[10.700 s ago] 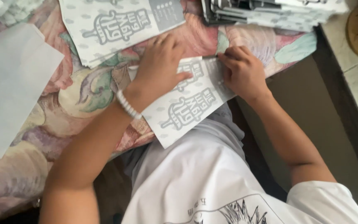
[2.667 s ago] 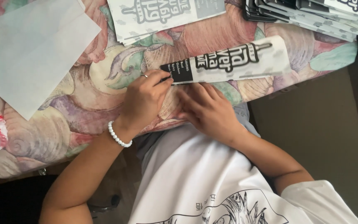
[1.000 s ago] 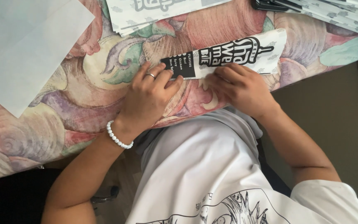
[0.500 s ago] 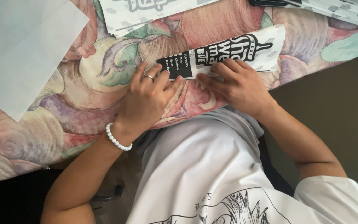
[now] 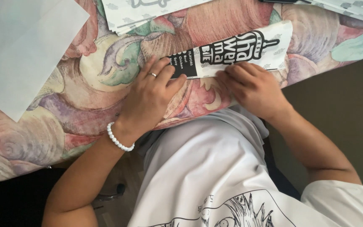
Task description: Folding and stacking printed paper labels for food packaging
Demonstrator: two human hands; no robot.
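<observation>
White paper, printed black and folded into a long narrow sleeve (image 5: 236,52), lies flat under both hands and serves as the landmark. At its near-left end the left hand (image 5: 150,98) lies palm down, fingers loosely spread, fingertips pressing the sleeve's black panel; a ring sits on one finger and a white bead bracelet (image 5: 118,138) circles the wrist. At the sleeve's near edge, toward its middle, the right hand (image 5: 253,88) presses down with fingers close together, tips on the paper's lower border. Neither hand pinches or lifts anything.

Beneath the sleeve spreads a flowered tablecloth (image 5: 85,105) in pink, cream and green. Its near edge runs just below the hands, where the person's white printed shirt (image 5: 215,176) meets it. Right of the sleeve the cloth ends and a plain brown floor (image 5: 341,109) shows. Left of the sleeve, well apart, lies a plain white sheet (image 5: 22,46), with open cloth between. Beyond the sleeve, a stack of printed flat sheets (image 5: 148,12) runs off the far edge; further printed pieces (image 5: 345,6) lie beyond its right end.
</observation>
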